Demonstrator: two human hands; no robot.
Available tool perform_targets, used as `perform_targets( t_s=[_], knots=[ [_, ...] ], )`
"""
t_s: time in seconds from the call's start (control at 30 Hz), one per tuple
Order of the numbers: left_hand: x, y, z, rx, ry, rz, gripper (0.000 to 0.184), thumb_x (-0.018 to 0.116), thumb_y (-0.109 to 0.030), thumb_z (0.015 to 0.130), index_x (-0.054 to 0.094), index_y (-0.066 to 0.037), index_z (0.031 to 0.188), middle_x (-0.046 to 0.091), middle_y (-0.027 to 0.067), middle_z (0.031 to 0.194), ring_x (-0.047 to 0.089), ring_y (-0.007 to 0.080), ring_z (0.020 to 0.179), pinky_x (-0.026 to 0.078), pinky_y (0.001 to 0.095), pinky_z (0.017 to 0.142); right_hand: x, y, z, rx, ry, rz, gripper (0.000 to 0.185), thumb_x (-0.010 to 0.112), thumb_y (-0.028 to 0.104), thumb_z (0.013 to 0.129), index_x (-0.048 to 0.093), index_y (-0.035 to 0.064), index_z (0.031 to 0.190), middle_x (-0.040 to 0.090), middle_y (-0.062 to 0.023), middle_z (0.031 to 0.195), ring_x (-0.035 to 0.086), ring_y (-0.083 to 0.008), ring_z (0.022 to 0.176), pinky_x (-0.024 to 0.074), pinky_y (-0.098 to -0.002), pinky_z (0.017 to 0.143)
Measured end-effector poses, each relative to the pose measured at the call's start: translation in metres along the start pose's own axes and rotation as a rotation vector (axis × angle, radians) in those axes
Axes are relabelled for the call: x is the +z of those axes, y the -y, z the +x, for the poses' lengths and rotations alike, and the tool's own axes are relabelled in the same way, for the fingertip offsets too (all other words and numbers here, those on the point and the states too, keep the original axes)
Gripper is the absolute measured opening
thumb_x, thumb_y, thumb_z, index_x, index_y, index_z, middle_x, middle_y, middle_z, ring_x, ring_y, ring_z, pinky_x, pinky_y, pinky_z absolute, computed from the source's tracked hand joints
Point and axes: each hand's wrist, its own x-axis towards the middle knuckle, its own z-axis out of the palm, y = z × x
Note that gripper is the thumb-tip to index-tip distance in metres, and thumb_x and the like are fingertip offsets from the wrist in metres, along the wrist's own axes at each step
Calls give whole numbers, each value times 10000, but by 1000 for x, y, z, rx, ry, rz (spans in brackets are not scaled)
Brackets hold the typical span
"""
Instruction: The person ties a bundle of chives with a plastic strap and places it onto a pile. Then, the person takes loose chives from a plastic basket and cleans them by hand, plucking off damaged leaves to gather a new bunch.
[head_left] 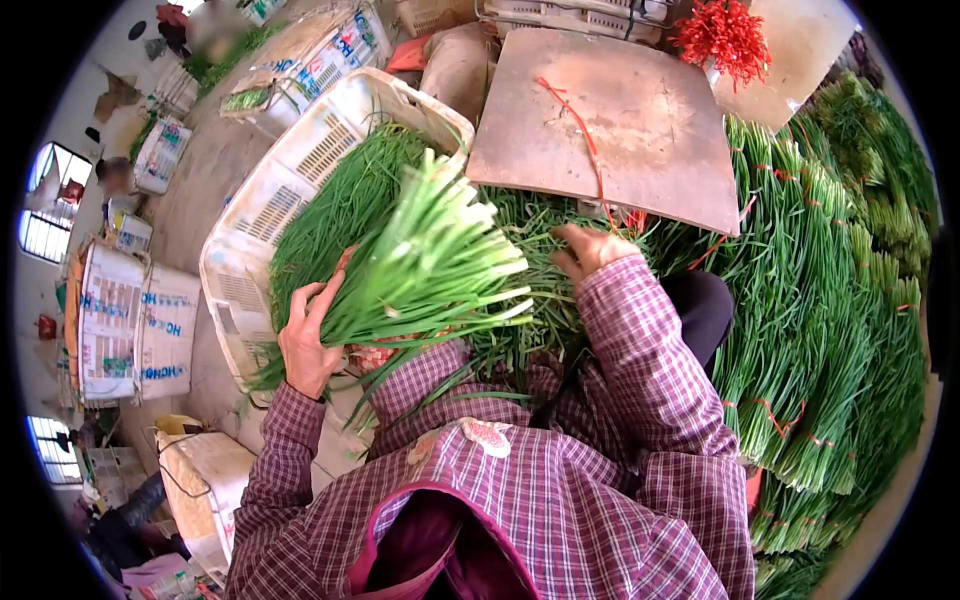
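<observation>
My left hand (pixel 312 340) is closed around a loose bunch of garlic chives (pixel 440 250), its pale cut ends fanned up and to the right. The bunch is above my lap and partly covers the basket. My right hand (pixel 597 250) is off the bunch, near the front edge of a worn board (pixel 610 120); its thumb and forefinger are apart with nothing visible between them. Loose chive leaves (pixel 535 240) lie below it. A red tie (pixel 575 125) lies across the board and hangs over its edge.
A white plastic basket (pixel 225 260) holding more chives stands at my left. Tied bundles of chives (pixel 800 300) are heaped at my right. A cluster of red ties (pixel 722 40) stands behind the board. Other crates (pixel 165 320) and people are farther left.
</observation>
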Motion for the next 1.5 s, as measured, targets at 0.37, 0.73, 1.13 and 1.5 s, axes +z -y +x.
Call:
perform_targets(
  t_s=[0.37,0.73,1.13,1.5],
  knots=[
    [-52,31,-7,-858,503,-1041,606,742,5,610,548,16,1185,641,104,1053,630,213,899,506,322,838,-26,9,-5,-234,-130,344,255,620,279,870,664,93,1038,685,-152,832,675,-287,771,531,-379,707],
    [-47,7,-8,-975,664,-1207,793,742,25,570,482,-35,1317,593,111,1192,561,238,1108,449,360,956,-68,60,2,-471,-571,562,120,661,142,827,642,38,885,640,-137,780,639,-302,692,504,-366,630],
    [-30,0,-15,-880,716,-1221,779,782,-12,603,475,-49,1319,604,70,1179,560,209,1097,422,357,982,-67,129,26,-612,-740,170,225,728,251,756,637,118,914,524,-43,770,567,-222,732,489,-342,624],
    [-18,0,-25,-805,660,-1242,589,758,-8,661,550,-17,1212,648,53,1037,626,148,903,518,302,826,-48,129,25,-274,-368,-25,389,711,370,762,599,15,874,624,-131,874,648,-272,824,546,-389,659]
  ],
)
